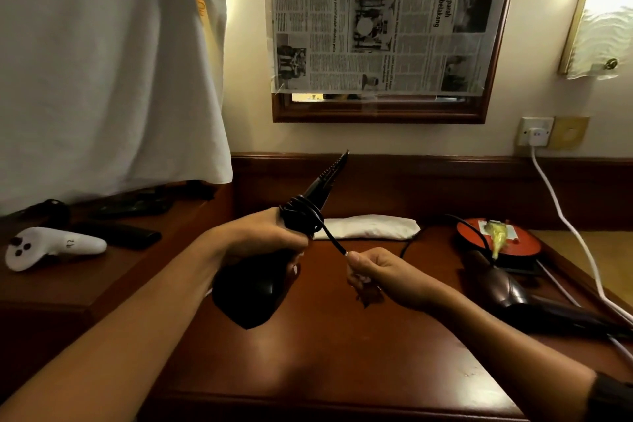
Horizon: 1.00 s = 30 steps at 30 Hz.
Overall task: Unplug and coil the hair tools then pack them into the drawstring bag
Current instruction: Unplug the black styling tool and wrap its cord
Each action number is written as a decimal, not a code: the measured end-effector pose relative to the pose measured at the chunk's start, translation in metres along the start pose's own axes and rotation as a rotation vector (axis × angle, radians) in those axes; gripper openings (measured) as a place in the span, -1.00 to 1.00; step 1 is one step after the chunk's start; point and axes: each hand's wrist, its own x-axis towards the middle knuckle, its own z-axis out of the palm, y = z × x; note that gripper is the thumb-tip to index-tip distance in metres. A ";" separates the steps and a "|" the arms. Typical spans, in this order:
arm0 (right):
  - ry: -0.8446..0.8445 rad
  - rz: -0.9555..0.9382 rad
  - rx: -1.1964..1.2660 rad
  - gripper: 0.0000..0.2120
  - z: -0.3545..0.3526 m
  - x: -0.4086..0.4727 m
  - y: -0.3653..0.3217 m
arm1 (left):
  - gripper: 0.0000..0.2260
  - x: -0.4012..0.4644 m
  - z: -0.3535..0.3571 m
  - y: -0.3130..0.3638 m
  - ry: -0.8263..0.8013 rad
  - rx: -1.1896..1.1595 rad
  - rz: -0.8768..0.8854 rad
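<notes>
Above the desk (325,336), at the middle of the head view, the left hand (263,240) grips a black hair tool (251,288). Its fingers curl round the tool's body. The tool's wide end points down toward the person, just below the grip. Its narrow toothed end (334,169) rises up and away from the grip, toward the wall.

A black cord (303,216) is coiled in several loops round the tool, directly above the left hand and touching it. One free length of cord runs from the coil down to the right hand (380,276). The right hand pinches this cord end between thumb and curled fingers, just right of the left-hand grip and slightly lower. A dark object shows under the right palm; its nature cannot be determined.

Beyond both hands, a folded white cloth (370,227) lies on the desk. Right of the right hand, a second dark hair tool (507,291) lies on the desk, with a red round item (496,238) behind it. A white cable (565,219) runs from a wall socket (535,131) down along the desk's right side. Left of the left hand, well apart, a white controller (54,247) rests on a lower surface beside dark objects. A white sheet (102,62) hangs above it. Newspaper (376,17) covers a framed mirror on the wall.
</notes>
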 end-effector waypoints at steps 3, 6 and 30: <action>-0.021 0.005 -0.118 -0.37 0.000 0.001 0.011 | -0.97 -0.003 0.002 0.001 -0.044 0.049 0.005; -0.086 0.049 -0.243 -0.37 0.001 0.005 0.010 | -0.71 -0.004 0.009 0.002 -0.091 0.100 -0.007; -0.268 0.308 -1.064 -0.69 -0.034 0.028 -0.084 | -0.64 0.031 0.083 -0.001 -0.159 0.833 -0.241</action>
